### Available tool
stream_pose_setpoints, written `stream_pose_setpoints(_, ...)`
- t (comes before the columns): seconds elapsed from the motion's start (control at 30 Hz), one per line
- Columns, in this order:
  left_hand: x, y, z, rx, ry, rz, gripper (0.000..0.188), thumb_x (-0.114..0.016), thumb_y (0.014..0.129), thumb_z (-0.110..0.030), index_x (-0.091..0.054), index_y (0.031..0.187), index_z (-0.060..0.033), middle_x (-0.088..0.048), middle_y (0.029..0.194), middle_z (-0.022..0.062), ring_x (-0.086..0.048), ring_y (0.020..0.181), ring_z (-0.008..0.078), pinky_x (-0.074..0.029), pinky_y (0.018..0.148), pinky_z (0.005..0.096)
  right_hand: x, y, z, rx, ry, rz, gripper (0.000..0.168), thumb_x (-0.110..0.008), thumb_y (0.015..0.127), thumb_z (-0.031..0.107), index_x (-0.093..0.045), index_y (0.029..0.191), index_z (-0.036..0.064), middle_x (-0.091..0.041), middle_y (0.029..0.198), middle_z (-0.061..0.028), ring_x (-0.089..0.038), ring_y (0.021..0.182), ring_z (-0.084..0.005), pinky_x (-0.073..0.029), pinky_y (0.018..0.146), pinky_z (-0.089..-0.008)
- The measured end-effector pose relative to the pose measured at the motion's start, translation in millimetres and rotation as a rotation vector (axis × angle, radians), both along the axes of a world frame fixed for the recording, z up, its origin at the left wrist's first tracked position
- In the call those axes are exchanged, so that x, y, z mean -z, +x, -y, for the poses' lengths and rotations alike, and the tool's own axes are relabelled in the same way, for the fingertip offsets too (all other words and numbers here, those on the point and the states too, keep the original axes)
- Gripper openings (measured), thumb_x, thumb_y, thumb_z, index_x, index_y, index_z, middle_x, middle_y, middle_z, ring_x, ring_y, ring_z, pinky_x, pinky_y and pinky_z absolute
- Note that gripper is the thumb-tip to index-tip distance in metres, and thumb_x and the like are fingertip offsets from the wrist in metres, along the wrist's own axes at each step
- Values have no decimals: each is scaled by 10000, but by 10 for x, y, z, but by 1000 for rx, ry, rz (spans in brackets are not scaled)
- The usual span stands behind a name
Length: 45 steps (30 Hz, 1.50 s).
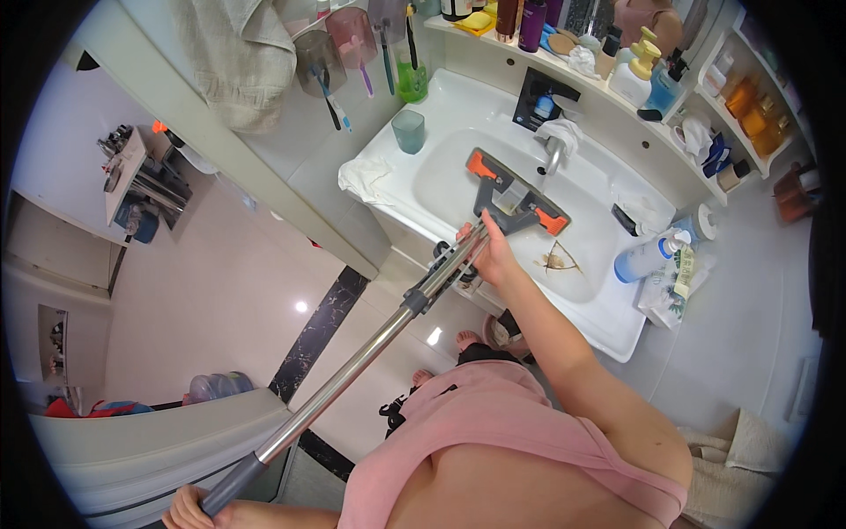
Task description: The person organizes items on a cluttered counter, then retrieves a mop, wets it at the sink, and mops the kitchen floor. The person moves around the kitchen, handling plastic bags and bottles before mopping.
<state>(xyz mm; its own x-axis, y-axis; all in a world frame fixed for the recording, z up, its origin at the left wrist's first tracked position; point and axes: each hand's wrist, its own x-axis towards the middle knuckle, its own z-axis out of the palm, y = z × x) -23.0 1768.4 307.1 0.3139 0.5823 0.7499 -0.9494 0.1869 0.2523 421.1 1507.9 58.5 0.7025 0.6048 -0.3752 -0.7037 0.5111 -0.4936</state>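
A sponge mop with a metal pole [357,360] slants from the lower left up to the washbasin [443,99]. Its grey and orange mop head [509,198] is over the bowl, in front of the tap [555,155]. Low at the left, my left hand [192,508] is closed round the grey handle end. My right hand [488,250] grips the pole and rods just below the head. Debris with a thin, bent, triangle-like piece [558,259] lies in the bowl, right of my right hand. A white cloth or tissue is draped on the tap.
On the basin's left stand a teal cup [408,131] and a crumpled white cloth [365,180]. A pump bottle [648,256] and a tissue pack [667,291] are on its right rim. Bottles line the shelf [562,63] behind. A bin [505,332] stands below; a door frame [231,152] rises at left.
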Motion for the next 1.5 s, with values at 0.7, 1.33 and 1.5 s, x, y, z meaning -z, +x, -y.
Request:
stream_pose_setpoints(0.7, 2070, -263, -1004, -485, -1038, -339, 368, -409, 883, -340, -324, 592, -129, -301, 431, -46, -331, 351, 52, -281, 379, 193, -264, -437, 498, 22, 52, 10, 358, -477, 852, 399, -521, 906, 48, -584, 941, -88, -556, 929, -202, -451, 817, -308)
stream_pose_setpoints(1.33, 1072, -125, -599, -80, -449, -166, 345, -421, 866, -234, -317, 548, -146, -293, 407, -43, -291, 367, 65, -270, 447, 197, -65, -324, 499, -88, -269, 42, 316, -425, 887, 306, -518, 1016, 33, -571, 1026, -104, -541, 946, -182, -398, 874, -320)
stream_pose_setpoints(1.5, 1277, -105, -795, -39, -532, -169, 351, -419, 865, -243, -312, 544, -147, -304, 408, -46, -297, 370, 61, -274, 450, 196, -195, -471, 693, -73, -314, 99, 321, -451, 881, 298, -506, 1010, 9, -587, 968, -120, -570, 880, -177, -443, 817, -304)
